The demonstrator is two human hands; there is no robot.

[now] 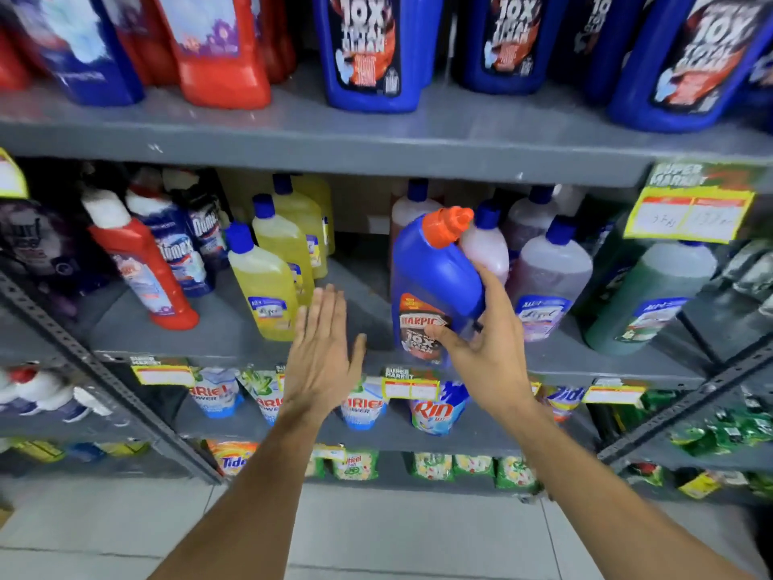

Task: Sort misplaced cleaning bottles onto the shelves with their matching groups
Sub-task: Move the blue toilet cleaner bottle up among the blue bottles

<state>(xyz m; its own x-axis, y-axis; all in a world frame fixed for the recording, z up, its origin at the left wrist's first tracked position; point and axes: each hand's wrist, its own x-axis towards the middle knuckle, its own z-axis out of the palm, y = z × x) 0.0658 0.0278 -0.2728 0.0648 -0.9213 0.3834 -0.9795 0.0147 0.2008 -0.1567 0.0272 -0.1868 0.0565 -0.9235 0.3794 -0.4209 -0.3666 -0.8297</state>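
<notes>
Bottle grip is the main thing here: the person's right hand (481,341) holds the blue Harpic bottle (435,282) low on its body, with the thumb across the front label and the other fingers wrapped around the right side. The bottle is at the front of the middle shelf (234,337), in the gap between the yellow bottles (267,282) on the left and the pink Lizol bottles (548,282) on the right. Its long axis is almost upright, with the orange cap (448,226) leaning a little to the right and touching or just beside a pink bottle behind it. Whether its base rests on the shelf or is lifted cannot be told, because the hand covers it.

The left hand (322,353) is empty, flat, fingers straight and close together, near the shelf edge and just to the left of the bottle, not touching it. The right hand is therefore the one that can carry it.

The matching group seems to be on the top shelf (460,131), where large blue bottles (372,52) show the words "10X Total Clean"; so the likely move is upward and slightly far.

Readable writing: "HARPIC" and "10X" on the held bottle, "Domex" on the dark bottles (184,253) at the left, "Super Market" on the price tag (690,207), and below, "Ariel Power", "Rin", "Tide" and "Wheel" on the packets.
</notes>
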